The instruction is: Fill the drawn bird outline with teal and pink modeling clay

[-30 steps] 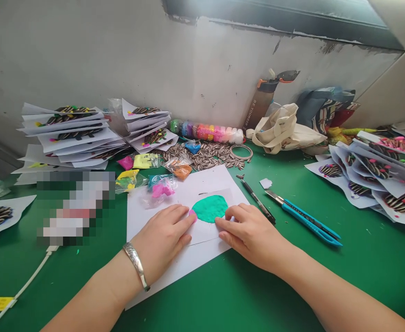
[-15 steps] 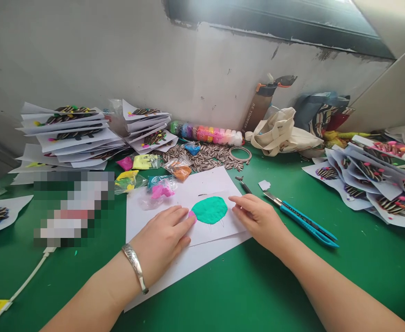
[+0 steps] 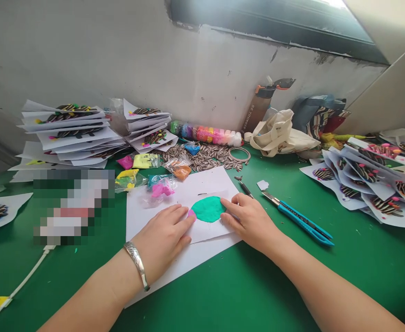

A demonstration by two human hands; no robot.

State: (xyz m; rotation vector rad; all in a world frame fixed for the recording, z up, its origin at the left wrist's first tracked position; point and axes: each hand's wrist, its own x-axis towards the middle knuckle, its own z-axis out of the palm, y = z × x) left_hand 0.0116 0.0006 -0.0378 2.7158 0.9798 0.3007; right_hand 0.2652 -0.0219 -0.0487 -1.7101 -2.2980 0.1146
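A flattened oval of teal-green modelling clay [image 3: 207, 210] lies on a white sheet of paper [image 3: 202, 236] with faint pencil lines below the oval. A small piece of pink clay [image 3: 191, 214] sits against its left edge. My left hand [image 3: 164, 233] rests on the paper with fingers stretched out, a fingertip touching the pink piece. At the oval's right edge, my right hand [image 3: 250, 221] has its index finger and thumb apart, both touching the green clay. The remaining right fingers are curled and partly hidden.
A blue utility knife [image 3: 301, 221] and a dark pen [image 3: 245, 188] lie on the right. Bagged clay [image 3: 162, 186], loose striped seeds [image 3: 205, 157] and clay tubs [image 3: 207, 133] lie behind the paper. Stacks of seed pictures [image 3: 74, 133] stand left, more [image 3: 364, 177] right.
My right hand has moved left, from beside the green clay onto its right edge. My left hand stays at the pink piece.
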